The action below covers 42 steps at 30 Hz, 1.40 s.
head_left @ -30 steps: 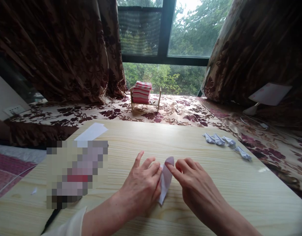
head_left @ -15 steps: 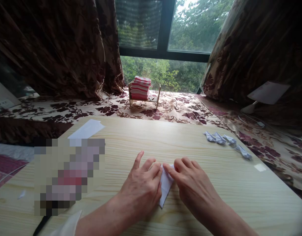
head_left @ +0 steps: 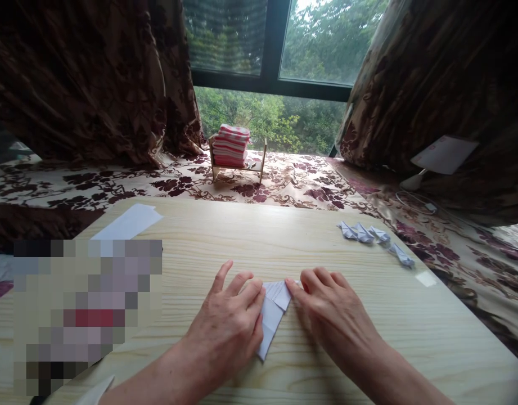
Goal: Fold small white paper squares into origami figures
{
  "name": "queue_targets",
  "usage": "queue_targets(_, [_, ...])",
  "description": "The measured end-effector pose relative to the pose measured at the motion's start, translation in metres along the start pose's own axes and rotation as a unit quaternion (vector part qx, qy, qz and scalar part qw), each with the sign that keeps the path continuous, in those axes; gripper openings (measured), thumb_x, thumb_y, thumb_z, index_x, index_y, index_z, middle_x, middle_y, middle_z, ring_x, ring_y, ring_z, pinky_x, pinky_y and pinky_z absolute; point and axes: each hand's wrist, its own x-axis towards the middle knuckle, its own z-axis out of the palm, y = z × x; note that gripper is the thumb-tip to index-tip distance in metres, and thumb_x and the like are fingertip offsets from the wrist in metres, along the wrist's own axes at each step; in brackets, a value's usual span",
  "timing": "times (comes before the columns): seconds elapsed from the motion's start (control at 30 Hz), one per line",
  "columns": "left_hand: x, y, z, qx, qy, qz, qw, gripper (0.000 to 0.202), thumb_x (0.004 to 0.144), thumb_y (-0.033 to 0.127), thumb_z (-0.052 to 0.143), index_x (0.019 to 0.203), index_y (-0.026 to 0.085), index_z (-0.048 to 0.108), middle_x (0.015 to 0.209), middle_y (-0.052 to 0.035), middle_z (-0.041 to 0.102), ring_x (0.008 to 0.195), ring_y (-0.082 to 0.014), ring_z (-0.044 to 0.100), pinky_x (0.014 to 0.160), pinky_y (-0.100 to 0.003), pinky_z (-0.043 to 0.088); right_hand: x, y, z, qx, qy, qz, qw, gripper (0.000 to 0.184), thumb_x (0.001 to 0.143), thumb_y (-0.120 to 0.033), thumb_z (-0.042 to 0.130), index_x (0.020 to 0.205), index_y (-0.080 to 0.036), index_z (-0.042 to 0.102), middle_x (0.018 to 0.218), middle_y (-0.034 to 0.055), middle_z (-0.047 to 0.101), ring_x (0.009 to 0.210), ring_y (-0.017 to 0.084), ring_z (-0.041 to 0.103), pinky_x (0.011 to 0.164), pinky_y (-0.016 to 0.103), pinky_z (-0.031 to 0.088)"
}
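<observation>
Pressing the folded paper point(head_left: 270, 318) onto the worktop point(head_left: 208, 230). Laying the left hand point(head_left: 231, 315) along the folded paper's left edge, spreading its fingers partly. Touching the folded paper's far right corner with the right hand point(head_left: 328, 301), curling most fingers inward. Unable to tell whether gripping or only pressing with either. Seeing four small paper shapes point(head_left: 364, 233) beyond the folded paper to its right, and white sheets point(head_left: 127, 222) beyond it to its left.

Head-worn view, looking forward and down
Close above the pale wood-grained table point(head_left: 208, 236), facing the dark-framed glass window point(head_left: 275, 50).
</observation>
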Motion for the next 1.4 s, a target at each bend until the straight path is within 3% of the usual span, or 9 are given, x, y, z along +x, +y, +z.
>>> queue_targets(0.13, [-0.001, 0.001, -0.001, 0.000, 0.000, 0.001, 1.000, 0.026, 0.086, 0.021, 0.049, 0.106, 0.013, 0.064, 0.106, -0.0061, 0.066, 0.110, -0.0238, 0.052, 0.111, -0.047, 0.014, 0.005, 0.024, -0.010, 0.031, -0.079, 0.070, 0.994, 0.024, 0.082, -0.010, 0.056, 0.096, -0.020, 0.072, 0.085, 0.0070, 0.064, 0.083, 0.024, 0.052, 0.070, 0.034, 0.035])
queue_targets(0.27, [-0.003, 0.004, -0.002, -0.014, 0.000, -0.003, 1.000, 0.027, 0.087, 0.022, 0.047, 0.106, 0.015, 0.064, 0.106, -0.0069, 0.066, 0.109, -0.0239, 0.052, 0.110, -0.048, 0.016, 0.021, 0.044, -0.023, 0.234, -0.106, 0.158, 0.953, 0.029, 0.085, -0.015, 0.048, 0.101, -0.024, 0.071, 0.094, 0.0055, 0.064, 0.091, 0.019, 0.055, 0.078, 0.030, 0.039])
queue_targets(0.37, [-0.004, 0.007, -0.006, -0.024, -0.013, -0.023, 0.999, 0.028, 0.087, 0.022, 0.045, 0.108, 0.016, 0.063, 0.108, -0.0077, 0.065, 0.109, -0.0245, 0.051, 0.109, -0.050, 0.018, 0.032, 0.037, -0.022, 0.288, -0.125, 0.153, 0.937, 0.026, 0.079, -0.034, 0.058, 0.097, -0.019, 0.070, 0.096, 0.0079, 0.063, 0.090, 0.021, 0.055, 0.077, 0.030, 0.041])
queue_targets(0.57, [0.009, -0.003, -0.025, -0.128, -0.076, -0.106, 0.983, 0.030, 0.080, 0.023, 0.052, 0.107, 0.019, 0.065, 0.104, -0.0069, 0.068, 0.100, -0.0239, 0.057, 0.098, -0.043, 0.036, 0.040, 0.020, -0.012, 0.339, -0.153, 0.123, 0.920, 0.009, 0.067, -0.024, 0.064, 0.065, -0.017, 0.069, 0.084, 0.0082, 0.064, 0.085, 0.022, 0.055, 0.071, 0.029, 0.040])
queue_targets(0.73, [0.042, -0.026, -0.042, -0.274, -0.057, -0.199, 0.939, 0.027, 0.080, 0.027, 0.049, 0.086, 0.014, 0.072, 0.086, -0.0058, 0.070, 0.083, -0.0186, 0.060, 0.075, -0.027, 0.043, 0.055, 0.033, -0.018, 0.434, -0.180, 0.093, 0.878, 0.013, 0.069, -0.026, 0.063, 0.066, -0.015, 0.068, 0.065, 0.0021, 0.064, 0.060, 0.014, 0.054, 0.054, 0.024, 0.038])
queue_targets(0.87, [0.056, -0.028, -0.042, -0.420, -0.109, -0.247, 0.867, 0.028, 0.075, 0.031, 0.051, 0.061, 0.012, 0.065, 0.056, 0.0009, 0.054, 0.053, -0.0111, 0.043, 0.049, -0.023, 0.028, 0.071, 0.036, -0.026, 0.509, -0.133, 0.083, 0.846, 0.025, 0.078, -0.037, 0.057, 0.074, -0.014, 0.065, 0.064, 0.0006, 0.064, 0.060, 0.013, 0.055, 0.053, 0.023, 0.040])
queue_targets(1.03, [0.053, -0.021, -0.029, -0.575, -0.033, -0.337, 0.745, 0.026, 0.068, 0.034, 0.058, 0.063, 0.010, 0.066, 0.055, 0.0008, 0.051, 0.055, -0.0106, 0.040, 0.055, -0.024, 0.028, 0.072, 0.023, -0.020, 0.629, -0.019, 0.127, 0.767, 0.030, 0.081, -0.044, 0.057, 0.086, -0.015, 0.063, 0.083, 0.0052, 0.067, 0.079, 0.018, 0.061, 0.069, 0.028, 0.047])
queue_targets(1.17, [0.048, -0.019, -0.022, -0.647, -0.015, -0.379, 0.662, 0.024, 0.066, 0.033, 0.059, 0.057, 0.011, 0.060, 0.056, 0.0002, 0.050, 0.056, -0.0101, 0.040, 0.057, -0.024, 0.030, 0.065, 0.007, -0.012, 0.694, -0.032, 0.159, 0.702, 0.031, 0.077, -0.045, 0.063, 0.081, -0.015, 0.064, 0.078, 0.0051, 0.068, 0.073, 0.018, 0.062, 0.064, 0.027, 0.047])
queue_targets(1.4, [0.044, -0.020, -0.026, -0.621, 0.018, -0.364, 0.694, 0.024, 0.069, 0.029, 0.054, 0.051, 0.012, 0.057, 0.050, 0.0025, 0.044, 0.053, -0.0100, 0.038, 0.055, -0.024, 0.031, 0.063, -0.005, -0.009, 0.711, -0.005, 0.194, 0.676, 0.031, 0.072, -0.046, 0.068, 0.079, -0.016, 0.066, 0.074, 0.0041, 0.069, 0.067, 0.016, 0.062, 0.059, 0.025, 0.047])
